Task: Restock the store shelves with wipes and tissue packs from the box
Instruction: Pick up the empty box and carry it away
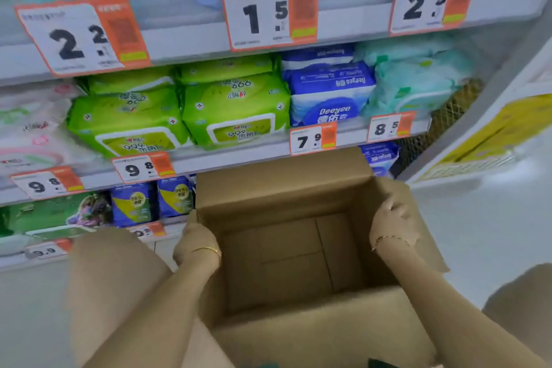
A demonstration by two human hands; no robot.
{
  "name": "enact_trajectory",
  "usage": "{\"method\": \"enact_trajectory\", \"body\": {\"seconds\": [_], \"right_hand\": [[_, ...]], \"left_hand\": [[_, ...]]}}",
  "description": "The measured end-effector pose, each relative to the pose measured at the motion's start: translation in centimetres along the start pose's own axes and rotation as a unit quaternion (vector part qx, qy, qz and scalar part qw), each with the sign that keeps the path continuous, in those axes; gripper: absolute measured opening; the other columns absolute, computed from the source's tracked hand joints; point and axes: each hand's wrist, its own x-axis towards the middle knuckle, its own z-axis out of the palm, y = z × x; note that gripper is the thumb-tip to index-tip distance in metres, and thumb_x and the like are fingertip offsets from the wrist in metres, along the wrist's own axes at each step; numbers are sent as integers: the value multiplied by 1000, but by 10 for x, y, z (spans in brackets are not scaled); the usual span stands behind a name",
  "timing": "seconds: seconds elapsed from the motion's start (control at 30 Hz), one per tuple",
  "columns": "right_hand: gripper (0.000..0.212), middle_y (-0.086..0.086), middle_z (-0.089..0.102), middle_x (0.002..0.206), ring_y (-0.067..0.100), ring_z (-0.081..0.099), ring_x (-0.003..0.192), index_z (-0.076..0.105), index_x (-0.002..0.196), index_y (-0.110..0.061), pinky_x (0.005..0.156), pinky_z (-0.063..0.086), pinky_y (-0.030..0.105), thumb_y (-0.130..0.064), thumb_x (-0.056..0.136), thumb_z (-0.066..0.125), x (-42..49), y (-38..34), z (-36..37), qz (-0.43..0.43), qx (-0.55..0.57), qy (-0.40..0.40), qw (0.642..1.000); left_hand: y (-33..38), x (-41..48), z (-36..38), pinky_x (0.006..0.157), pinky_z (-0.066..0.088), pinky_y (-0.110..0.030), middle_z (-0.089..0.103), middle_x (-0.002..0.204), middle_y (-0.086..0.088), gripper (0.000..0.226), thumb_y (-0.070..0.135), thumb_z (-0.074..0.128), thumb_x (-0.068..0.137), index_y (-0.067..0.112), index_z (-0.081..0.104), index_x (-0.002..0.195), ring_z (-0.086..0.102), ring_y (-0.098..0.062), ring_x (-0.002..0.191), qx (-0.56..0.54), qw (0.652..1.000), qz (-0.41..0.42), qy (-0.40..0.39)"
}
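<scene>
box [283,185] between left hand [195,243], right hand [391,224]

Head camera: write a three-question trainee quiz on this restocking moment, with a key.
1. True or false: packs lie inside the cardboard box.
2. Which price is posted just below the blue Deeyeo packs? A: 9.8. B: 7.9. C: 2.2.
3. What do the left hand and the right hand grip?

Key
1: False. Only the bare cardboard bottom shows inside.
2: B, the 7.9 tag.
3: Opposite sides of the cardboard box, the fingers curled over its edges.
</scene>
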Motion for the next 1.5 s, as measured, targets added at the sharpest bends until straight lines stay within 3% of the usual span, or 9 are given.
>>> {"method": "enact_trajectory", "body": {"seconds": [0.1, 0.23, 0.43, 0.57, 0.9, 1.1, 1.23, 1.33, 1.5], "right_hand": [[57, 16, 47, 135, 33, 54, 117, 18, 144, -1, 88, 49, 41, -1, 92, 40, 16, 6, 8, -37, -8, 48, 998], [50, 19, 53, 125, 39, 53, 116, 37, 129, -5, 93, 44, 45, 7, 83, 51, 24, 29, -6, -16, 82, -19, 996], [34, 20, 60, 100, 40, 60, 96, 39, 112, -8, 75, 47, 42, 2, 82, 50, 11, 104, -36, 15, 70, -72, 995], [21, 9, 48, 71, 30, 52, 69, 32, 97, -10, 59, 42, 35, 1, 83, 44, -10, 150, -63, 44, 82, -89, 992], [19, 9, 51, 76, 30, 52, 69, 31, 97, -11, 59, 40, 35, 0, 86, 42, -88, 312, -80, 209, 204, -91, 952], [23, 9, 44, 68, 32, 50, 69, 29, 97, -9, 53, 35, 32, 1, 83, 44, -71, 471, -97, 285, 267, -85, 917], [25, 13, 46, 74, 31, 48, 71, 30, 98, -7, 58, 38, 35, 3, 81, 45, -77, 577, -100, 361, 378, -83, 849], [24, 13, 44, 80, 32, 48, 73, 29, 96, -7, 59, 45, 37, 3, 82, 44, -91, 628, -101, 442, 449, -64, 774], [31, 13, 46, 102, 42, 59, 89, 29, 101, -15, 51, 55, 50, 6, 81, 38, -79, 660, -120, 576, 631, -5, 520]], "left_hand": [[1, -7, 5, 89, 46, -45, 61, 120, -20, 39, 2, 31, 95, 0, 33, 134, 59, -36, 111, -4, 1000, -21, 17], [10, -25, -3, 90, 45, -43, 58, 123, -20, 38, 6, 27, 96, 5, 30, 134, 57, -37, 111, 12, 1000, -11, -8], [45, -68, -22, 95, 42, -44, 56, 127, -22, 36, 7, 23, 98, 3, 32, 133, 55, -38, 115, 38, 998, 29, -36], [72, -96, -31, 106, 34, -45, 53, 129, -27, 52, 21, 9, 102, -1, 43, 135, 50, -41, 120, -22, 999, 0, -38], [195, -210, -57, 93, 43, -40, 53, 126, -28, 44, 6, 37, 95, 0, 30, 139, 55, -39, 114, 170, 959, 226, -31], [315, -333, -4, 92, 43, -47, 52, 128, -28, 39, 10, 26, 98, 3, 33, 137, 53, -43, 115, 177, 942, 285, 3], [404, -414, 45, 98, 39, -47, 42, 141, -17, 52, 1, 34, 92, 12, 25, 142, 42, -36, 126, 217, 891, 397, 38], [459, -488, 89, 106, 32, -44, 31, 148, -13, 60, 9, 44, 90, 17, 22, 146, 33, -33, 134, 228, 852, 471, -11], [510, -613, 161, 109, 28, -39, 29, 145, -18, 68, 30, 58, 88, 8, 24, 142, 27, -36, 135, 202, 869, 423, -159]]}}
